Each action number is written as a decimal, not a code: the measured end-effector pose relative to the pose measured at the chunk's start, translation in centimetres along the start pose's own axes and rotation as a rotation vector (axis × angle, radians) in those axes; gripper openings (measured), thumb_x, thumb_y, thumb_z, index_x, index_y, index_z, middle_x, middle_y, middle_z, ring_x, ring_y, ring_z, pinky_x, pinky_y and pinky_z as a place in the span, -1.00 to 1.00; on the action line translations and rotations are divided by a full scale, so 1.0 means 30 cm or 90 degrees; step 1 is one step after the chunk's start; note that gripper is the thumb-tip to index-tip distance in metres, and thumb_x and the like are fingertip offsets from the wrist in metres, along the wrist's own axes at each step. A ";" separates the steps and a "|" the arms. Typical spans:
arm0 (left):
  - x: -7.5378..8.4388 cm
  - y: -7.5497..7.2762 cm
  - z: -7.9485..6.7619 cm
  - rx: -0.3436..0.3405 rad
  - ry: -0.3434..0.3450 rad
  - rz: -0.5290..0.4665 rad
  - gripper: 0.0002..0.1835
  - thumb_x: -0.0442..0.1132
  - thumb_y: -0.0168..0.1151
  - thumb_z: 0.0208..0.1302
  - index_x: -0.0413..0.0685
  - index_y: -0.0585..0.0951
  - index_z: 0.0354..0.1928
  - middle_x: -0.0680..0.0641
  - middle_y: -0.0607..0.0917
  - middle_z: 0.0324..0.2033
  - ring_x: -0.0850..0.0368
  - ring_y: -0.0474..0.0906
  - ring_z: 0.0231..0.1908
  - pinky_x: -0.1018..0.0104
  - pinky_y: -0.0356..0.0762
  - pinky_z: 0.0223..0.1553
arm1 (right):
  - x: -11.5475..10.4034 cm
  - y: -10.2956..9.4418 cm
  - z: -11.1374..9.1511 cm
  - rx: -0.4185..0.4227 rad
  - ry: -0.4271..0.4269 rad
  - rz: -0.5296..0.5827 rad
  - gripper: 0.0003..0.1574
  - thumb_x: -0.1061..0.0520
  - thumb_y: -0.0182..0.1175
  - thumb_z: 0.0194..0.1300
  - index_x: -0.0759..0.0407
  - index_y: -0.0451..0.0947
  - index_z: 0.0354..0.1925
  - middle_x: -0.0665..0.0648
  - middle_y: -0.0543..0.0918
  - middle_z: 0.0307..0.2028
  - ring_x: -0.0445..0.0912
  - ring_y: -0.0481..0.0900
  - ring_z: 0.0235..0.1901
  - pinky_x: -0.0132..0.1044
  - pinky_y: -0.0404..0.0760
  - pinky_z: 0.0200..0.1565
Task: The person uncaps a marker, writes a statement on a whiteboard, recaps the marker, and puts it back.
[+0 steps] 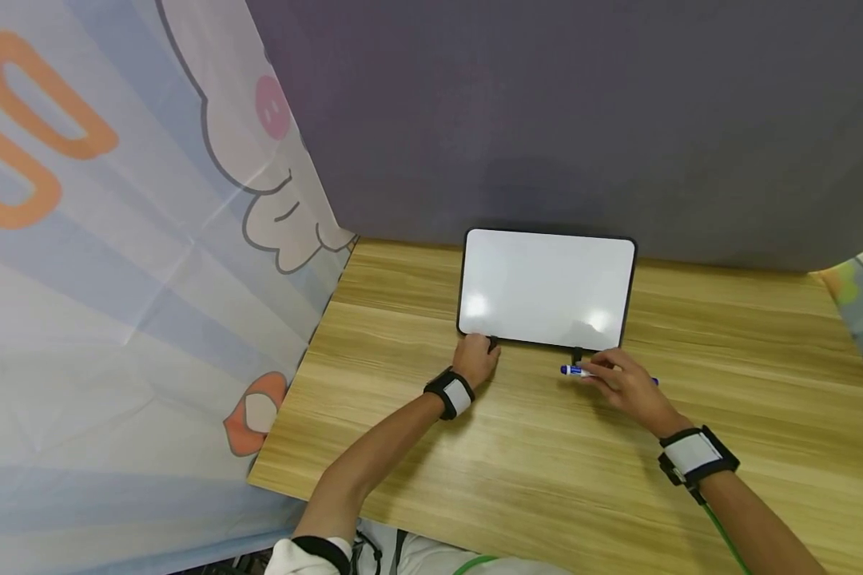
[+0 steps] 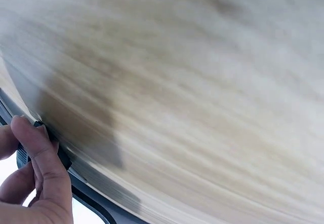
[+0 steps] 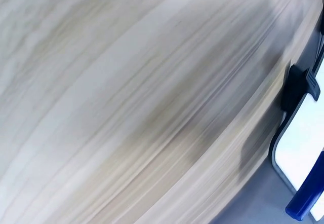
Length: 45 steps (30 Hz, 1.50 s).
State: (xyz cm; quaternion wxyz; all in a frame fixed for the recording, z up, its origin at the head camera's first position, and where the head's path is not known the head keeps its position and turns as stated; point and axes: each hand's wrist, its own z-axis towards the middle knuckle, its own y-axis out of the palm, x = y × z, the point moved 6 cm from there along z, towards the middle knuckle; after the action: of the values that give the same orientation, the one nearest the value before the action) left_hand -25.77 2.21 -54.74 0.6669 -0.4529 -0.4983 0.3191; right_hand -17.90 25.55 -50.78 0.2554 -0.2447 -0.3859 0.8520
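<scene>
A whiteboard [image 1: 546, 287] with a thin black frame stands at the back of the wooden table. My left hand [image 1: 476, 359] is at its lower left corner, where the thumb and fingers pinch a small black clip-like foot [image 2: 63, 159] on the bottom edge. To the right, my right hand [image 1: 624, 389] holds a white marker with blue ends [image 1: 572, 370] between thumb and fingers, just in front of the board. Close to the marker is a second black foot [image 1: 577, 356]. The right wrist view catches the blue end [image 3: 308, 191] of the marker, but not the hand.
Behind the board rises a dark grey panel [image 1: 582, 120]. A printed cloth [image 1: 151, 319] hangs along the left side of the wooden table [image 1: 518, 463]. From the right wristband [image 1: 693, 454] a green cable [image 1: 722, 527] runs down beside the forearm.
</scene>
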 end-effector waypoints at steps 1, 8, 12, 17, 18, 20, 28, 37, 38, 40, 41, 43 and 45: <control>0.002 0.001 0.000 0.000 0.000 -0.002 -0.54 -0.10 0.18 0.25 -0.06 0.43 -0.80 0.00 0.57 -0.72 0.29 0.37 -0.73 0.53 0.23 -0.71 | -0.004 0.005 0.004 -0.005 -0.002 0.002 -0.32 -0.19 -0.20 0.39 0.27 0.67 -0.20 0.15 0.53 -0.31 -0.12 0.42 -0.31 -0.42 0.37 -0.36; 0.021 0.006 -0.006 -0.010 0.003 -0.003 -0.53 -0.10 0.17 0.26 -0.05 0.40 -0.80 -0.01 0.58 -0.71 0.30 0.35 -0.73 0.54 0.22 -0.71 | -0.020 0.026 0.013 -0.026 -0.006 0.026 -0.54 -0.04 0.05 0.33 0.30 0.65 -0.16 0.16 0.51 -0.27 -0.15 0.42 -0.28 -0.49 0.36 -0.34; 0.037 0.003 -0.012 -0.004 0.010 0.005 -0.54 -0.10 0.18 0.25 -0.07 0.42 -0.80 -0.01 0.58 -0.71 0.29 0.35 -0.73 0.54 0.22 -0.73 | -0.028 0.033 0.016 -0.030 -0.010 0.031 -0.66 0.22 0.33 0.07 0.32 0.64 -0.14 0.18 0.52 -0.26 -0.14 0.42 -0.27 -0.47 0.38 -0.35; 0.052 0.011 -0.017 -0.010 0.015 -0.003 -0.55 -0.11 0.19 0.24 -0.08 0.44 -0.79 0.00 0.56 -0.72 0.31 0.33 -0.74 0.55 0.19 -0.74 | -0.041 0.038 0.024 -0.016 -0.026 0.040 -0.69 0.18 0.28 0.14 0.35 0.65 -0.16 0.18 0.53 -0.29 -0.12 0.44 -0.31 -0.44 0.39 -0.37; 0.054 0.012 -0.017 -0.009 0.016 -0.003 -0.55 -0.10 0.19 0.24 -0.08 0.45 -0.79 0.00 0.56 -0.72 0.32 0.33 -0.74 0.55 0.19 -0.73 | -0.043 0.040 0.026 -0.013 -0.026 0.046 -0.69 0.13 0.23 0.20 0.35 0.65 -0.17 0.17 0.53 -0.30 -0.12 0.43 -0.31 -0.44 0.38 -0.36; 0.055 0.013 -0.018 -0.004 0.017 0.001 -0.55 -0.09 0.20 0.24 -0.07 0.45 -0.79 0.00 0.57 -0.73 0.32 0.34 -0.74 0.55 0.19 -0.73 | -0.049 0.044 0.031 -0.003 -0.033 0.048 -0.62 0.05 0.12 0.30 0.35 0.65 -0.18 0.17 0.53 -0.31 -0.12 0.43 -0.33 -0.45 0.37 -0.37; 0.057 0.017 -0.017 0.005 0.022 0.004 -0.54 -0.08 0.21 0.22 -0.06 0.44 -0.81 0.01 0.56 -0.75 0.31 0.36 -0.74 0.54 0.20 -0.71 | -0.075 0.069 0.054 -0.014 -0.040 0.035 -0.56 0.33 0.42 -0.15 0.35 0.65 -0.18 0.17 0.52 -0.31 -0.12 0.44 -0.33 -0.45 0.40 -0.38; 0.050 0.022 -0.019 0.000 0.022 -0.044 -0.48 -0.08 0.23 0.20 0.01 0.27 -0.83 0.12 0.31 -0.83 0.35 0.21 -0.76 0.58 0.12 -0.72 | -0.085 0.086 0.058 -0.038 -0.020 0.018 -0.44 0.36 0.48 -0.32 0.31 0.66 -0.18 0.14 0.53 -0.30 -0.13 0.46 -0.31 -0.43 0.46 -0.38; 0.048 0.020 -0.021 0.003 0.022 -0.053 -0.47 -0.08 0.24 0.19 0.02 0.25 -0.83 0.13 0.27 -0.83 0.35 0.19 -0.76 0.58 0.11 -0.71 | -0.086 0.087 0.060 -0.035 -0.024 0.017 -0.44 0.36 0.49 -0.33 0.30 0.66 -0.19 0.14 0.53 -0.30 -0.13 0.46 -0.31 -0.42 0.47 -0.38; 0.043 0.015 -0.025 0.007 0.021 -0.067 -0.47 -0.07 0.26 0.17 0.03 0.23 -0.83 0.14 0.23 -0.82 0.35 0.17 -0.75 0.57 0.11 -0.70 | -0.087 0.089 0.063 -0.036 -0.025 0.015 -0.45 0.34 0.49 -0.32 0.29 0.67 -0.19 0.14 0.53 -0.30 -0.13 0.46 -0.31 -0.41 0.47 -0.37; 0.041 0.012 -0.027 0.007 0.020 -0.072 -0.47 -0.06 0.26 0.17 0.03 0.23 -0.82 0.15 0.23 -0.82 0.35 0.17 -0.75 0.57 0.11 -0.70 | -0.088 0.091 0.066 -0.037 -0.025 0.017 -0.45 0.33 0.49 -0.31 0.29 0.67 -0.19 0.14 0.53 -0.30 -0.13 0.46 -0.30 -0.41 0.47 -0.37; 0.036 0.008 -0.032 0.005 0.018 -0.071 -0.48 -0.03 0.27 0.16 0.04 0.26 -0.82 0.15 0.24 -0.82 0.35 0.18 -0.75 0.57 0.12 -0.69 | -0.089 0.092 0.071 -0.037 -0.026 0.022 -0.46 0.32 0.48 -0.30 0.30 0.66 -0.19 0.14 0.53 -0.30 -0.13 0.46 -0.30 -0.40 0.46 -0.36; 0.033 0.004 -0.038 0.002 0.017 -0.076 -0.50 -0.02 0.27 0.16 0.03 0.30 -0.81 0.15 0.25 -0.82 0.34 0.18 -0.75 0.56 0.12 -0.69 | -0.089 0.092 0.078 -0.039 -0.023 0.027 -0.48 0.31 0.47 -0.26 0.30 0.66 -0.18 0.13 0.53 -0.30 -0.13 0.46 -0.30 -0.39 0.45 -0.34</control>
State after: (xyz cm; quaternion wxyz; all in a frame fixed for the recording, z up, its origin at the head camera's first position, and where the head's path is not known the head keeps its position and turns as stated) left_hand -24.40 2.81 -54.58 0.6921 -0.4251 -0.5152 0.2735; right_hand -18.01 21.05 -50.99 0.2226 -0.2450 -0.4112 0.8493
